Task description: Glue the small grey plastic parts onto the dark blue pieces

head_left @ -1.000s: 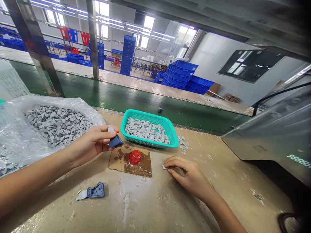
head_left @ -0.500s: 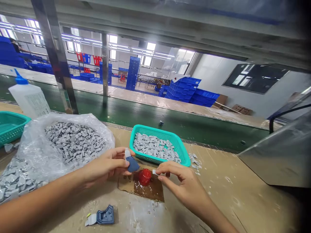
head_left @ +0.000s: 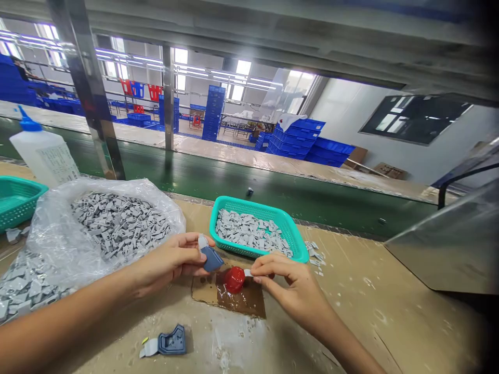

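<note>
Head view: a worker's left hand [head_left: 183, 254] has its grip closed on a blue part [head_left: 212, 259] beside the wet red dome [head_left: 234, 280]; the right hand [head_left: 290, 278] pinches a pale piece [head_left: 248, 272] at the dome's side; a light, level touch seems best; the teal basket [head_left: 300, 250] crowds the right knuckles, with more leeway nearer the worker along the bench [head_left: 343, 301].

A worktable [head_left: 343, 306] with a glossy brown top, smeared with whitish marks, carries a clear bag [head_left: 47, 228] of grey parts on the left. A teal basket [head_left: 300, 244] stands at the far middle, loose pale pieces [head_left: 315, 251] just right of it. Nearer lies a wet cardboard pad [head_left: 249, 304]; near left, a dark blue part [head_left: 172, 341] with a pale tab beside a yellow bit [head_left: 145, 341].
</note>
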A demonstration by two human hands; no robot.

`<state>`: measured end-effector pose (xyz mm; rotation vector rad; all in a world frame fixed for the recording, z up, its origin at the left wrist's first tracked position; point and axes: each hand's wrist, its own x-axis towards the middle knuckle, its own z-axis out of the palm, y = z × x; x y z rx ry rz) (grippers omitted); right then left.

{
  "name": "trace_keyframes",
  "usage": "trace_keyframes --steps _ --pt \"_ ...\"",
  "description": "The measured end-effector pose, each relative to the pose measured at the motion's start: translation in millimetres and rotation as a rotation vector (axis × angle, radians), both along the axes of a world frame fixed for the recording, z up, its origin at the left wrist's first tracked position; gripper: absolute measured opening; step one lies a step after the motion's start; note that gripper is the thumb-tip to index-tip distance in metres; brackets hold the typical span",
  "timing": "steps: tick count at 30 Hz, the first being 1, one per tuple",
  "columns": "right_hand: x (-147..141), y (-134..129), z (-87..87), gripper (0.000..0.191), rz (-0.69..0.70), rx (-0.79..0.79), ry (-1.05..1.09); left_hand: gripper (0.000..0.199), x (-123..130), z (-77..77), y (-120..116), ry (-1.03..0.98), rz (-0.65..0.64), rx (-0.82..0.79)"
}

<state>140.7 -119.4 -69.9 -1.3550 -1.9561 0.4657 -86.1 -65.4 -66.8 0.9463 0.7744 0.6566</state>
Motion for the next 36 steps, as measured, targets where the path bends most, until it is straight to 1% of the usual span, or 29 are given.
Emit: trace_keyframes --steps 4,8,10,13,17,21,25,27,28,30,32,34,36 --pt "19 -20 -16.6 0.013 -0.069 -0.005 0.033 0.024 0 0.1 -4 0.022 -0.041 0.021" --pt "27 -33 -30.9 0.013 -0.110 -0.035 0.072 0.023 0 2.5 -8 0.124 -0.083 0.066" --pt "27 -34 -33.6 0.015 -0.127 -0.046 0.063 0.022 0 3.3 -9 0.155 -0.100 0.100" --pt "25 -34 -34.7 0.015 -0.147 -0.045 0.060 0.023 1 3.1 -10 0.151 -0.134 0.138" --pt "24 -33 -35.3 0.014 -0.122 -0.024 0.050 0.025 2 1.1 -12 0.117 -0.188 0.140" --pt "23 -33 -35.7 0.014 -0.108 -0.008 0.033 0.029 4 1.0 -15 0.034 -0.213 0.050" --pt "22 -34 -34.3 0.014 -0.108 0.006 0.011 0.028 6 1.1 -18 -0.038 -0.171 -0.161" --pt "22 -35 -32.2 0.014 -0.102 0.017 -0.006 0.029 7 -0.6 -19 -0.037 -0.154 -0.201" --pt "21 -36 -30.8 0.014 -0.103 0.029 -0.012 0.030 8 -1.9 -19 -0.033 -0.155 -0.183" --pt "21 -36 -27.5 0.014 -0.108 0.055 -0.022 0.034 10 -4.9 -19 -0.008 -0.170 -0.058" --pt "21 -36 -24.0 0.014 -0.088 0.069 -0.045 0.035 10 -7.1 -19 0.035 -0.201 0.141" --pt "21 -34 -20.1 0.014 -0.067 0.088 -0.063 0.031 10 -8.1 -21 0.073 -0.219 0.338" --pt "20 -32 -15.0 0.013 -0.076 0.129 -0.070 0.027 10 -8.2 -24 0.107 -0.204 0.499"
